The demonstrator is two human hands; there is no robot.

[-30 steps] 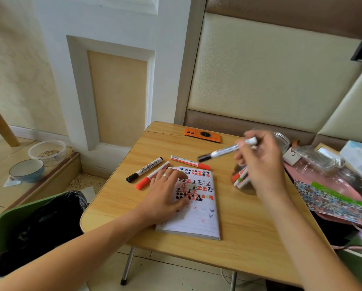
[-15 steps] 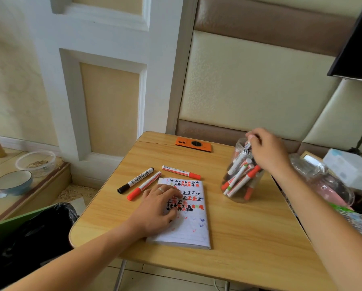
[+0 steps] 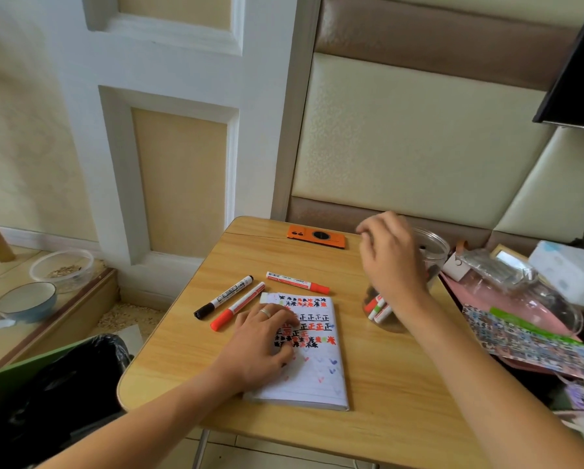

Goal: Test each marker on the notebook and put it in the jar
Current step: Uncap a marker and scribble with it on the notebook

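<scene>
While left hand (image 3: 263, 346) presses notebook (image 3: 312, 363) flat | right hand (image 3: 390, 262) loosely curled, empty, over jar (image 3: 432, 252)

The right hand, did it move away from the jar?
Yes. The right hand has let go of the marker and lifted off the jar, drawing left toward the orange phone.

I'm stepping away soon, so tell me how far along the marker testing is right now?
Done: several markers stand in the jar, and the notebook page carries many test marks. In hand: nothing; the right hand hovers empty by the jar while the left hand rests on the notebook. Left: the black marker and two orange markers lie on the table.
</scene>
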